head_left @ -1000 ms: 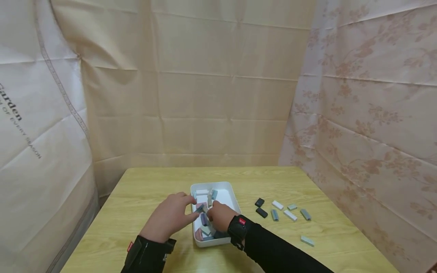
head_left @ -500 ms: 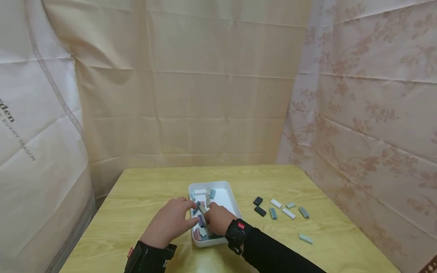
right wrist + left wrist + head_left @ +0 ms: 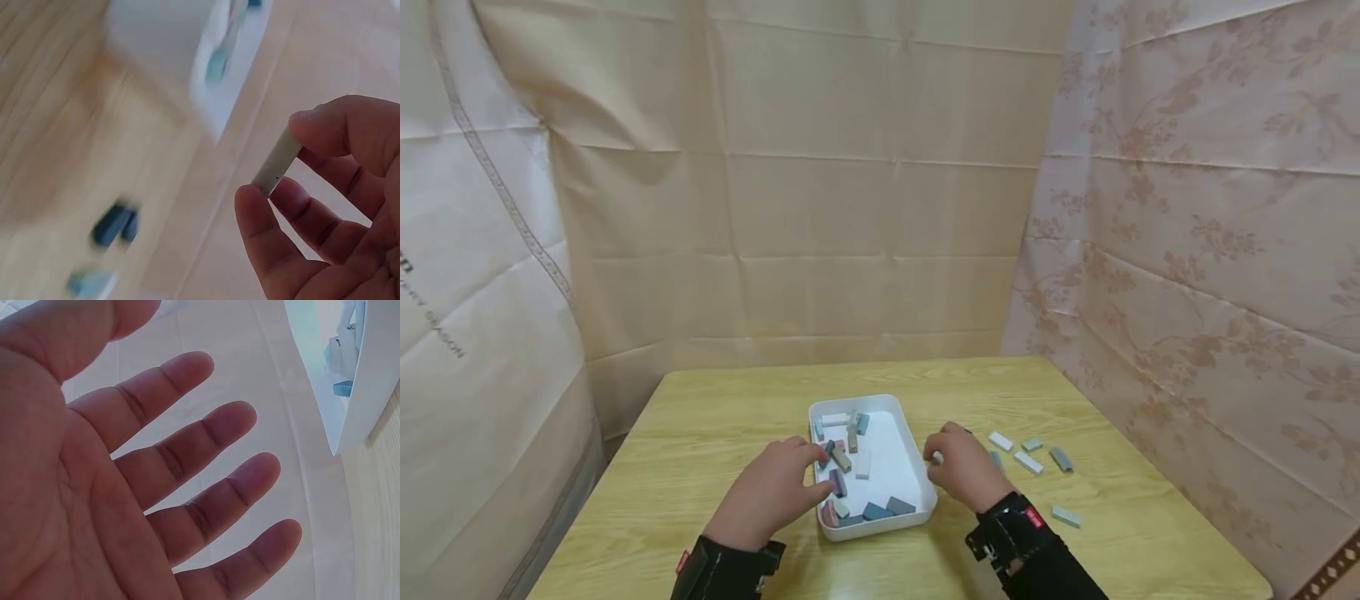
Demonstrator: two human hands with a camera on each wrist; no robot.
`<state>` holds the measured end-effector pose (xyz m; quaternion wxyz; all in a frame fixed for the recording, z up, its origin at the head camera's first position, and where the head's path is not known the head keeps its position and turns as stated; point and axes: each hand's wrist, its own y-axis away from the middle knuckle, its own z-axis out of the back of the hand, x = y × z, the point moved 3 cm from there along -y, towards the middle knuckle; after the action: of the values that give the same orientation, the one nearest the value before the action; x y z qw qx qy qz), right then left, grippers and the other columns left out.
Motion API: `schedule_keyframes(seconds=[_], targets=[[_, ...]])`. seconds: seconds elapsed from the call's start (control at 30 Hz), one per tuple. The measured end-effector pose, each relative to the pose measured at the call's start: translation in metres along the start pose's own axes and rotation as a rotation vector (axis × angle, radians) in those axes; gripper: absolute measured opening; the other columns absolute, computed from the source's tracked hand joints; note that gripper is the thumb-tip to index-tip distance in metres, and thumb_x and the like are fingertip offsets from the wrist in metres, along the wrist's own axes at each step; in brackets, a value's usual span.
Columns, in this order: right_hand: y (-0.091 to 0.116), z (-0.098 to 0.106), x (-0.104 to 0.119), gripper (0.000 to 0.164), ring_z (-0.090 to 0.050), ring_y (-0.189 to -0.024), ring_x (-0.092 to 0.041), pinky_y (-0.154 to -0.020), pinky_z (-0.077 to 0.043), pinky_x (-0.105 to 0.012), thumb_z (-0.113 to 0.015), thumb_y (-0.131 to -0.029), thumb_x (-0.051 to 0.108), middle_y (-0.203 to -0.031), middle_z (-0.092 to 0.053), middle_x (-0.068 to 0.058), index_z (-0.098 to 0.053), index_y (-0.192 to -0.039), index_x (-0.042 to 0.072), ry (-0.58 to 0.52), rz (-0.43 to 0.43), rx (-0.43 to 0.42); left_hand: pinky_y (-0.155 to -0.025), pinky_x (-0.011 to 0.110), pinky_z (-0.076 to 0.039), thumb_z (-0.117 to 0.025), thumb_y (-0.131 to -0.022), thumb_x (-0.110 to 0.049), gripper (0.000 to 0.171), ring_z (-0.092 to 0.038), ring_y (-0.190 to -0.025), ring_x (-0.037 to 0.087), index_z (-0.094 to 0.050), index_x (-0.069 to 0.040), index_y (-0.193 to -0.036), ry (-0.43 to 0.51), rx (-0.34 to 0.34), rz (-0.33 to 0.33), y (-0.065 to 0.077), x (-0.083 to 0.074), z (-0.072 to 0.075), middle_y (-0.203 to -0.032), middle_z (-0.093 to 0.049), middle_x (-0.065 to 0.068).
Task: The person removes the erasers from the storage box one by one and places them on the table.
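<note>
A white rectangular tray (image 3: pixel 891 458) stands on the table with several small blocks lying in its left half and along its front wall. My right hand (image 3: pixel 966 468) hovers just outside the tray's right wall. Between thumb and fingertip it pinches a small pale grey-green block (image 3: pixel 279 161) by its ends. At the tray's left side is my left hand (image 3: pixel 767 492), its spread fingers reaching over the rim. That palm holds nothing in the left wrist view. Near its thumb tip lies a purple block (image 3: pixel 838 483); a grey-beige block (image 3: pixel 842 459) is just beyond.
Right of the tray, several loose blocks lie on the wooden table (image 3: pixel 737 400): white ones such as a white block (image 3: pixel 1027 462), a grey-blue block (image 3: pixel 1062 459) and a pale green block (image 3: pixel 1066 517). Two dark blocks (image 3: pixel 115 224) are partly hidden behind my right hand in the head view.
My right hand has come out of the tray and moved right, carrying the pale block. Blocks at the tray's front are uncovered now. My left hand has stayed nearly still.
</note>
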<state>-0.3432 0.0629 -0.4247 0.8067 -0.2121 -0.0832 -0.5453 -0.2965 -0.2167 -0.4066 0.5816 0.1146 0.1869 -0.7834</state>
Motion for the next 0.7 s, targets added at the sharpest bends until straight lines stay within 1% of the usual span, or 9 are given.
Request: schedule_keyframes(seconds=[0.03, 0.1, 0.2, 0.27, 0.33, 0.43, 0.57, 0.7], targets=[[0.004, 0.005, -0.011, 0.013, -0.055, -0.081, -0.016, -0.075, -0.051, -0.037, -0.077, -0.078, 0.001, -0.090, -0.061, -0.003, -0.077, -0.086, 0.011, 0.009, -0.030, -0.021, -0.085, 0.042, -0.056, -0.084, -0.089, -0.043, 0.027, -0.059, -0.089, 0.014, -0.078, -0.023, -0.106, 0.004, 0.000, -0.001, 0.000, 0.000, 0.000, -0.103, -0.071, -0.004], [0.014, 0.013, -0.033, 0.013, -0.056, -0.081, -0.017, -0.075, -0.051, -0.040, -0.074, -0.077, -0.001, -0.089, -0.062, -0.004, -0.076, -0.084, 0.010, 0.017, -0.084, -0.036, -0.082, 0.041, -0.055, -0.084, -0.089, -0.042, 0.027, -0.058, -0.088, 0.014, -0.078, -0.022, -0.106, 0.007, -0.002, -0.005, 0.001, -0.001, 0.000, -0.102, -0.071, -0.003], [0.028, 0.018, -0.064, 0.013, -0.055, -0.080, -0.019, -0.073, -0.049, -0.040, -0.073, -0.079, 0.000, -0.091, -0.063, -0.006, -0.077, -0.087, 0.009, 0.020, -0.173, -0.006, -0.081, 0.041, -0.054, -0.084, -0.089, -0.041, 0.027, -0.057, -0.086, 0.014, -0.078, -0.021, -0.106, 0.003, -0.005, -0.014, 0.001, -0.001, 0.000, -0.102, -0.070, -0.003], [0.038, 0.018, -0.082, 0.011, -0.054, -0.080, -0.019, -0.073, -0.049, -0.041, -0.073, -0.080, 0.001, -0.090, -0.065, -0.005, -0.077, -0.087, 0.008, 0.034, -0.210, 0.015, -0.082, 0.041, -0.054, -0.084, -0.089, -0.040, 0.027, -0.057, -0.086, 0.014, -0.078, -0.021, -0.106, 0.000, -0.002, -0.018, 0.002, -0.002, -0.001, -0.102, -0.071, -0.002], [0.045, 0.017, -0.095, 0.010, -0.054, -0.081, -0.019, -0.075, -0.050, -0.042, -0.075, -0.080, 0.001, -0.089, -0.066, -0.004, -0.077, -0.087, 0.008, 0.042, -0.233, 0.028, -0.083, 0.042, -0.055, -0.084, -0.089, -0.040, 0.027, -0.058, -0.087, 0.014, -0.078, -0.020, -0.107, -0.001, 0.001, -0.018, 0.002, -0.003, -0.001, -0.103, -0.071, -0.002], [0.052, 0.013, -0.105, 0.011, -0.056, -0.079, -0.018, -0.075, -0.051, -0.042, -0.076, -0.077, 0.000, -0.084, -0.069, -0.001, -0.076, -0.082, 0.009, 0.049, -0.239, 0.019, -0.083, 0.042, -0.055, -0.083, -0.089, -0.040, 0.027, -0.059, -0.088, 0.014, -0.078, -0.020, -0.107, -0.001, 0.000, -0.014, 0.002, -0.004, -0.001, -0.104, -0.071, -0.001], [0.058, 0.006, -0.108, 0.013, -0.055, -0.077, -0.018, -0.075, -0.050, -0.041, -0.076, -0.076, 0.000, -0.083, -0.067, -0.001, -0.073, -0.077, 0.012, 0.034, -0.229, 0.017, -0.083, 0.042, -0.055, -0.083, -0.089, -0.040, 0.027, -0.059, -0.088, 0.015, -0.078, -0.021, -0.107, -0.005, -0.003, -0.011, 0.001, -0.005, -0.002, -0.104, -0.071, -0.001], [0.061, -0.002, -0.111, 0.013, -0.055, -0.078, -0.018, -0.075, -0.049, -0.041, -0.075, -0.078, 0.000, -0.084, -0.066, 0.000, -0.073, -0.079, 0.013, 0.042, -0.257, 0.070, -0.085, 0.043, -0.056, -0.083, -0.089, -0.041, 0.028, -0.059, -0.088, 0.015, -0.078, -0.021, -0.108, -0.008, 0.010, -0.017, 0.001, -0.005, -0.004, -0.105, -0.071, -0.001]])
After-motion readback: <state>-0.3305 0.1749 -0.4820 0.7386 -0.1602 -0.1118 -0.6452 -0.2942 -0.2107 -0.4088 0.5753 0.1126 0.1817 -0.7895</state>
